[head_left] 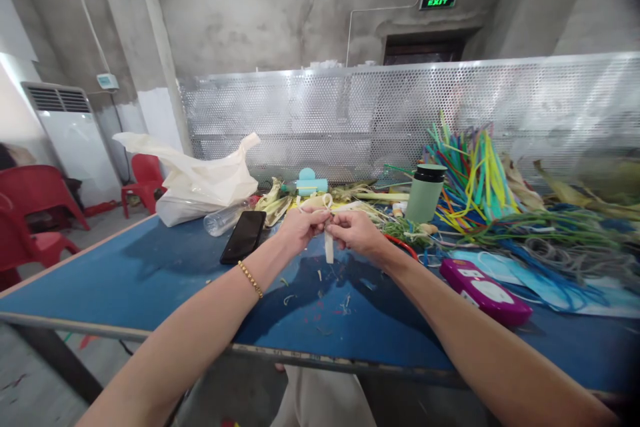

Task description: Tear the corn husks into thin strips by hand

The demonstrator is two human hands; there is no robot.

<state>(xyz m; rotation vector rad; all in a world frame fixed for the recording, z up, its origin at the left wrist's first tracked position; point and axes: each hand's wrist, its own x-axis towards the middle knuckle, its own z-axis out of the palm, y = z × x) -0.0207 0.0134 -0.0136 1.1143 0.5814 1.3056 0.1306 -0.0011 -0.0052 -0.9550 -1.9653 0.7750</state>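
Left hand (299, 228) pinches a pale strip (329, 250) between thumb and fingers; right hand (357, 231) grips it just beside, fingertips nearly meeting. Strip's flat end hangs down between the hands, above the blue table (170, 273). Black phone (243, 237) lies near the left forearm; green cup (425, 197) stands upright to the right, magenta device (483, 290) lying nearer the table's front edge.

The strip (329, 250) hangs between the left hand (301, 227) and right hand (359, 231), over the table (125, 283); the phone (243, 237) lies left, the bag (203, 177) farther back (the perforated panel (300, 113) stands behind the table); the tumbler (425, 197) stands right.
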